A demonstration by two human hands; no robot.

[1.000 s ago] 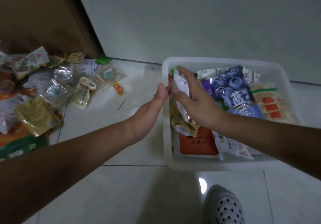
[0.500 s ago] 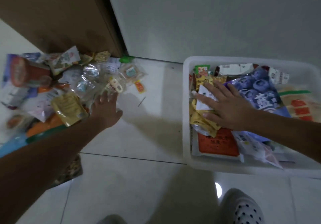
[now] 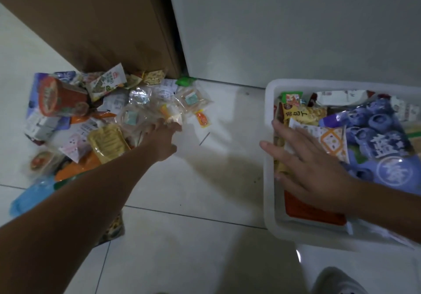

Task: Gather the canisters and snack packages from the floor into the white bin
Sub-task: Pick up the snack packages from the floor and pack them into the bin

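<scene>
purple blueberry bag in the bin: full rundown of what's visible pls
The blueberry bag is glossy purple plastic, printed with big blueberries, white characters and a round white seal. It lies face up on top of the other packets in the white bin, and its right edge runs out of frame. A white-and-orange packet overlaps its left edge. The right hand, fingers spread, covers its lower left corner; actual contact is unclear.

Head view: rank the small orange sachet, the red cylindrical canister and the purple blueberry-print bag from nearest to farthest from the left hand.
1. small orange sachet: on the bare tile, just right of the left hand.
2. red cylindrical canister: on its side in the floor pile, far left.
3. purple blueberry-print bag: inside the white plastic bin, far right.
</scene>
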